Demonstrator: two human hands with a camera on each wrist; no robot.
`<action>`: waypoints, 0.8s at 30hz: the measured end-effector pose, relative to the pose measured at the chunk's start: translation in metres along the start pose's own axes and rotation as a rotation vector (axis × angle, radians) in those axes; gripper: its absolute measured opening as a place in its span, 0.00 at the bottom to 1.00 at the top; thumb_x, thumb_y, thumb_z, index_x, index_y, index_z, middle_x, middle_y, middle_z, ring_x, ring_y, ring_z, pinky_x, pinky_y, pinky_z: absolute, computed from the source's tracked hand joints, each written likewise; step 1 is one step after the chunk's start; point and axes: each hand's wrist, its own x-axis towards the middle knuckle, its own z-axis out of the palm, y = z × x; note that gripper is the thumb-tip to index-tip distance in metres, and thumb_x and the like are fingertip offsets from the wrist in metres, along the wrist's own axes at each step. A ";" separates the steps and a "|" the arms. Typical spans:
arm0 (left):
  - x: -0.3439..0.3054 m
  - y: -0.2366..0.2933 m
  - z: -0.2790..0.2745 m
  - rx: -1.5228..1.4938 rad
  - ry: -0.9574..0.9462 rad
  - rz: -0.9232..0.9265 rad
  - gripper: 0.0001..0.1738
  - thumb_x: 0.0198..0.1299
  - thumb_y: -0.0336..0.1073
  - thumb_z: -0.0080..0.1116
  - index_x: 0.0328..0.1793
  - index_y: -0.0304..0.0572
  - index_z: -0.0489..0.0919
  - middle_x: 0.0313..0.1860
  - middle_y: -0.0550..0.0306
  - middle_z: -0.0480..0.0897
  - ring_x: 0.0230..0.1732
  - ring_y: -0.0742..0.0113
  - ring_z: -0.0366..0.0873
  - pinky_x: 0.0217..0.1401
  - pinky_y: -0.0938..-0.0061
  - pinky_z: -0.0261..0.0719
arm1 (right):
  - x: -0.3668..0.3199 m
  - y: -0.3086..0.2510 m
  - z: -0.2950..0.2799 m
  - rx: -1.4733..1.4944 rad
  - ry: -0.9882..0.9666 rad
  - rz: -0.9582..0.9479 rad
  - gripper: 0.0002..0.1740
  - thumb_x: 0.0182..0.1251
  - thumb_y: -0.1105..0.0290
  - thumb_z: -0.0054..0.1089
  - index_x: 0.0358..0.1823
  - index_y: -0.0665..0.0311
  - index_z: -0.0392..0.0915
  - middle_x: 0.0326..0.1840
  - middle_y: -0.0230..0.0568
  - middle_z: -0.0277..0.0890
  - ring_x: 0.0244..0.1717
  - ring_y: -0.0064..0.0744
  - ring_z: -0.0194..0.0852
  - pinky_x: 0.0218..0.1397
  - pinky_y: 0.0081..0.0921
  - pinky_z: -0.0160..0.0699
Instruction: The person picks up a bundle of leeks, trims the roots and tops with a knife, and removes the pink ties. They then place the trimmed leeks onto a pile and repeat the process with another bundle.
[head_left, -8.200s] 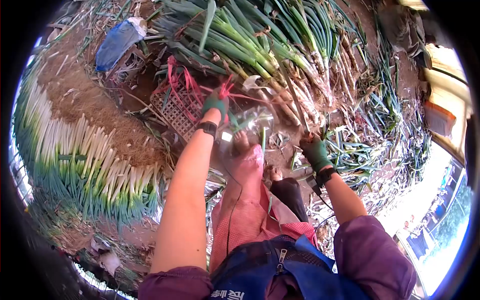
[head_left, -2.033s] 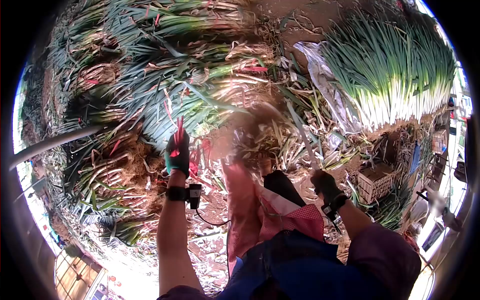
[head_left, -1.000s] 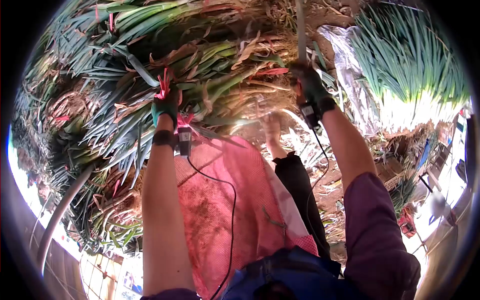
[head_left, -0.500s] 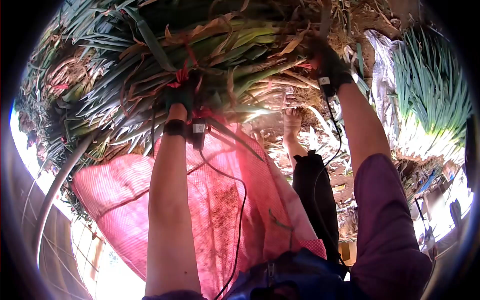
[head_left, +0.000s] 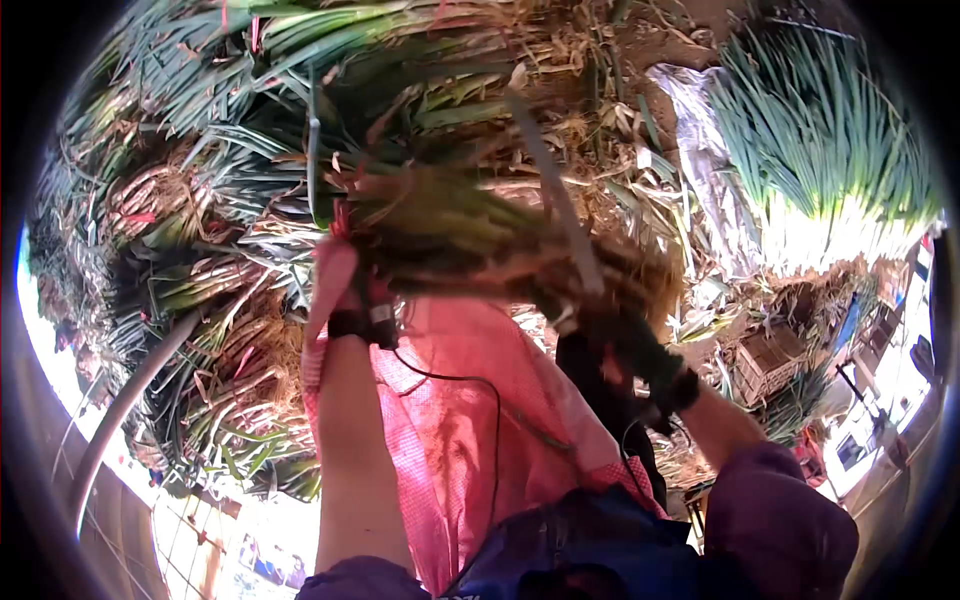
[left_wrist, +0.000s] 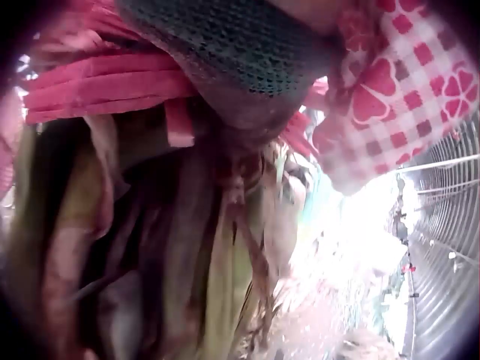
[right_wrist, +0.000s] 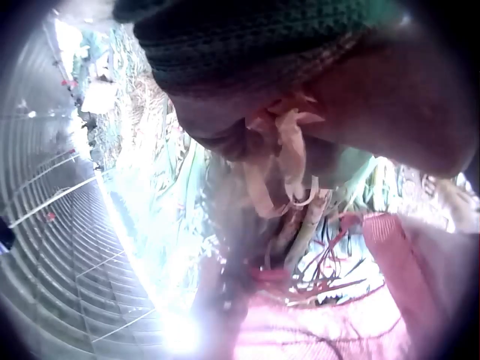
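Note:
My gloved left hand [head_left: 365, 290] grips the leafy end of a bundle of green onions [head_left: 450, 215]. Pink plastic strips [left_wrist: 112, 86] run out of the same hand and lie across the leaves [left_wrist: 195, 262] in the left wrist view. The bundle is motion-blurred, its root end pointing right toward my right hand [head_left: 630, 345]. That hand, gloved too, holds a knife whose long grey blade [head_left: 553, 190] slants up and left over the roots. Pale dry husk [right_wrist: 292, 154] shows by the right fingers in the right wrist view; the knife handle is hidden in the hand.
Heaped green onions [head_left: 220, 170] cover the ground ahead and left. At right, cleaned green onions [head_left: 820, 170] stand in rows beside a silvery sheet [head_left: 700, 130]. A crate [head_left: 765, 360] lies at right. A curved pipe [head_left: 130, 390] rises at left; a pink apron [head_left: 460, 400] covers the legs.
From the crate and cleaned rows, I have turned to the heap. My hands reached forward to the onions, then the bundle came up toward my body; the right hand moved back with the knife.

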 end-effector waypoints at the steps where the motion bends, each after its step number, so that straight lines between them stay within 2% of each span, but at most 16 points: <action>1: -0.006 -0.004 -0.010 -0.035 -0.015 -0.049 0.14 0.63 0.45 0.52 0.38 0.43 0.77 0.28 0.60 0.78 0.26 0.68 0.74 0.28 0.70 0.72 | -0.022 0.007 0.013 0.033 0.023 0.022 0.12 0.62 0.70 0.60 0.46 0.64 0.74 0.31 0.29 0.75 0.27 0.19 0.72 0.28 0.19 0.72; 3: -0.026 -0.009 -0.025 -0.127 -0.086 -0.123 0.14 0.63 0.46 0.51 0.38 0.43 0.77 0.28 0.61 0.78 0.26 0.68 0.74 0.28 0.70 0.72 | -0.058 0.022 0.032 0.104 0.064 0.066 0.14 0.61 0.72 0.62 0.47 0.60 0.73 0.29 0.25 0.73 0.26 0.15 0.69 0.26 0.16 0.69; 6: -0.062 -0.007 -0.035 -0.305 -0.261 -0.201 0.14 0.64 0.46 0.50 0.38 0.44 0.76 0.28 0.61 0.77 0.25 0.68 0.73 0.28 0.69 0.73 | -0.106 0.046 0.036 0.082 0.118 0.008 0.09 0.61 0.71 0.61 0.42 0.60 0.74 0.28 0.23 0.71 0.25 0.14 0.66 0.27 0.16 0.67; 9: -0.104 0.005 -0.030 -0.427 -0.434 -0.238 0.14 0.64 0.47 0.49 0.38 0.45 0.76 0.28 0.61 0.77 0.25 0.68 0.73 0.28 0.69 0.75 | -0.157 0.068 0.037 0.072 0.225 -0.104 0.06 0.61 0.71 0.61 0.37 0.61 0.74 0.27 0.23 0.69 0.25 0.13 0.64 0.27 0.17 0.65; 12: -0.145 0.021 -0.011 -0.460 -0.555 -0.246 0.14 0.65 0.47 0.48 0.38 0.46 0.76 0.28 0.62 0.76 0.24 0.69 0.73 0.28 0.68 0.76 | -0.219 0.085 0.036 0.165 0.306 -0.111 0.06 0.60 0.71 0.62 0.33 0.60 0.73 0.25 0.22 0.67 0.24 0.13 0.63 0.27 0.18 0.64; 15: -0.193 0.039 0.010 -0.398 -0.625 -0.242 0.14 0.65 0.47 0.46 0.39 0.47 0.75 0.28 0.62 0.76 0.24 0.69 0.72 0.27 0.67 0.77 | -0.265 0.131 0.022 0.360 0.311 -0.351 0.07 0.60 0.70 0.62 0.35 0.62 0.74 0.25 0.23 0.68 0.26 0.14 0.64 0.28 0.19 0.66; 16: -0.225 0.067 0.007 -0.299 -0.628 -0.053 0.13 0.64 0.46 0.48 0.41 0.47 0.76 0.28 0.61 0.75 0.25 0.68 0.75 0.27 0.69 0.77 | -0.284 0.137 0.022 0.259 0.377 -0.319 0.07 0.61 0.70 0.61 0.37 0.61 0.73 0.27 0.24 0.69 0.27 0.15 0.67 0.27 0.18 0.67; 18: -0.280 0.126 0.018 -0.042 -0.669 0.024 0.12 0.63 0.45 0.49 0.42 0.49 0.76 0.30 0.61 0.76 0.24 0.69 0.75 0.26 0.72 0.76 | -0.323 0.146 0.021 0.093 0.547 -0.221 0.07 0.64 0.70 0.59 0.41 0.60 0.72 0.31 0.25 0.71 0.29 0.16 0.71 0.26 0.17 0.70; 19: -0.278 0.116 0.033 -0.097 -0.680 -0.049 0.12 0.63 0.44 0.49 0.41 0.46 0.77 0.30 0.61 0.75 0.24 0.68 0.75 0.24 0.73 0.75 | -0.329 0.172 0.013 0.161 0.606 -0.307 0.08 0.64 0.66 0.59 0.38 0.61 0.73 0.29 0.26 0.72 0.28 0.17 0.71 0.26 0.18 0.70; 20: -0.276 0.104 0.047 -0.154 -0.683 -0.128 0.12 0.64 0.43 0.48 0.40 0.44 0.77 0.30 0.62 0.75 0.23 0.67 0.75 0.23 0.73 0.74 | -0.347 0.181 0.012 0.192 0.654 -0.291 0.08 0.64 0.65 0.59 0.37 0.62 0.73 0.28 0.26 0.72 0.27 0.17 0.71 0.26 0.18 0.70; 22: -0.296 0.102 0.068 -0.076 -0.762 0.095 0.11 0.62 0.44 0.51 0.38 0.46 0.77 0.30 0.62 0.76 0.19 0.67 0.74 0.18 0.75 0.71 | -0.382 0.201 0.006 0.244 0.711 -0.239 0.09 0.64 0.64 0.58 0.34 0.63 0.74 0.25 0.26 0.72 0.25 0.16 0.70 0.25 0.18 0.70; 23: -0.321 0.125 0.075 -0.125 -0.898 -0.064 0.12 0.62 0.44 0.52 0.38 0.45 0.78 0.30 0.60 0.77 0.20 0.67 0.75 0.19 0.74 0.72 | -0.382 0.241 -0.009 0.273 0.720 -0.259 0.12 0.64 0.62 0.58 0.29 0.63 0.75 0.22 0.26 0.70 0.22 0.16 0.68 0.24 0.19 0.69; 24: -0.343 0.138 0.089 -0.087 -0.911 -0.060 0.12 0.62 0.44 0.52 0.38 0.45 0.78 0.30 0.60 0.77 0.20 0.67 0.74 0.19 0.73 0.72 | -0.396 0.263 -0.016 0.305 0.747 -0.267 0.12 0.65 0.62 0.57 0.29 0.63 0.75 0.22 0.26 0.70 0.21 0.16 0.68 0.24 0.19 0.69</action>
